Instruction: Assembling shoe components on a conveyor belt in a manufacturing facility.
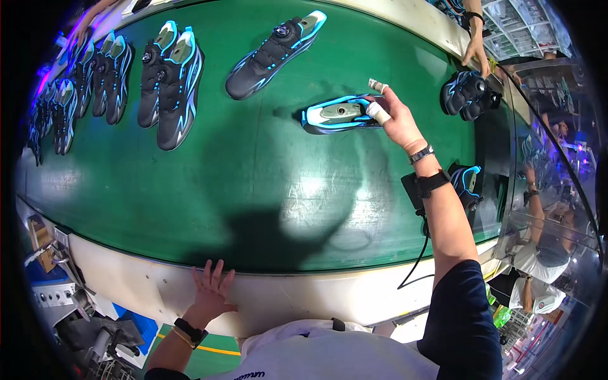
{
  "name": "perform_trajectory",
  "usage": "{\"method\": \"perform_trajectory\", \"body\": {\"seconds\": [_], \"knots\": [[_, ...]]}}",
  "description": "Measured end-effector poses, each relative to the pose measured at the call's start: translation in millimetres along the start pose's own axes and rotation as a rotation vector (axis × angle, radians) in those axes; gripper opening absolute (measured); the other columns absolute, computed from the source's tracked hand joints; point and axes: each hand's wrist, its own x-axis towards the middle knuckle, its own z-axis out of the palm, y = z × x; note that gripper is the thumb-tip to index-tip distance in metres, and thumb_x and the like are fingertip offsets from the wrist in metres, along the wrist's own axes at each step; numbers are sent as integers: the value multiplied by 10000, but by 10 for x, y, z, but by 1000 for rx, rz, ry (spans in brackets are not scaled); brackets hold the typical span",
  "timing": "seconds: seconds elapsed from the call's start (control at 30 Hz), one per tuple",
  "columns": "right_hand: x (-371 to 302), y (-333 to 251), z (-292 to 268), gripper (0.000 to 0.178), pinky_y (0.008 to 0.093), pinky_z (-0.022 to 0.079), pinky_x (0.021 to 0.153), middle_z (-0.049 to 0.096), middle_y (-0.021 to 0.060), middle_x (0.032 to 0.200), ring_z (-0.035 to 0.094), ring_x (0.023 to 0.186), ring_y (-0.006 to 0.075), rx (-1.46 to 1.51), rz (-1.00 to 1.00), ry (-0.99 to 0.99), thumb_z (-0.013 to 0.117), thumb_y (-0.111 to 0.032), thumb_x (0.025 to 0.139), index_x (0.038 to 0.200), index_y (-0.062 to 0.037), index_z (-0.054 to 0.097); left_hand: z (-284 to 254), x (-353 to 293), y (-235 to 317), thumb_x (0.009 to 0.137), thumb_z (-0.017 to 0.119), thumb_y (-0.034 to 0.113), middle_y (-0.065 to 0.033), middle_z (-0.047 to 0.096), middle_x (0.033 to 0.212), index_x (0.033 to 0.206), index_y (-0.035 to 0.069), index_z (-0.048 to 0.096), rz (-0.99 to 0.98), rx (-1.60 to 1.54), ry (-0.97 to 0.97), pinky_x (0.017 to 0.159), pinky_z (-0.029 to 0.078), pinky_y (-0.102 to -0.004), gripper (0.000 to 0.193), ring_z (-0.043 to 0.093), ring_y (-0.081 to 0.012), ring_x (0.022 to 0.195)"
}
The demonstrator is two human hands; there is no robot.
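Note:
A black sneaker (pixel 335 114) with bright blue trim lies on the green belt (pixel 253 183), its pale insole facing up and its heel pointing left. My right hand (pixel 398 119) grips its front part from the right; the thumb and one finger are wrapped in white tape. The shoe's toe is hidden under that hand. My left hand (pixel 214 291) rests open, fingers spread, on the pale near ledge (pixel 304 291) of the belt. Beyond the gripped sneaker, a single matching shoe (pixel 272 60) with a round dial on its tongue lies at a slant.
Pairs of the same sneakers (pixel 171 88) stand along the left of the belt. Another person's hand (pixel 476 54) touches a dark pair (pixel 468 95) at the far right. One more shoe (pixel 467 183) sits beside my right forearm, near a clear panel (pixel 551 164). A black cable (pixel 418 263) hangs from my forearm.

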Motion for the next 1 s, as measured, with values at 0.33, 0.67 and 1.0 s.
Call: {"method": "perform_trajectory", "body": {"seconds": [0.33,0.67,1.0], "knots": [[-17,185,-66,633,308,472,975,647,102,1223,611,1119,185,102,-26,-14,683,-231,905,1419,-20,378,-69,78,121,585,730,711,-203,97,1582,1519,189,262,-24,26,-58,1056,43,-756,1168,102,-480,1432],[47,325,-180,1039,430,418,1028,582,115,1272,521,1155,352,-575,-245,-135,883,-209,552,1460,-215,380,-12,104,140,592,687,763,-220,120,1565,1511,188,298,-8,22,-69,1035,51,-773,1152,127,-507,1412],[-113,300,96,966,415,526,809,594,84,1051,585,1001,277,-819,-130,24,841,-510,571,1345,-75,459,16,75,186,674,537,845,-233,15,1593,1552,185,139,8,-51,-127,1018,52,-786,1169,18,-525,1427]]}}
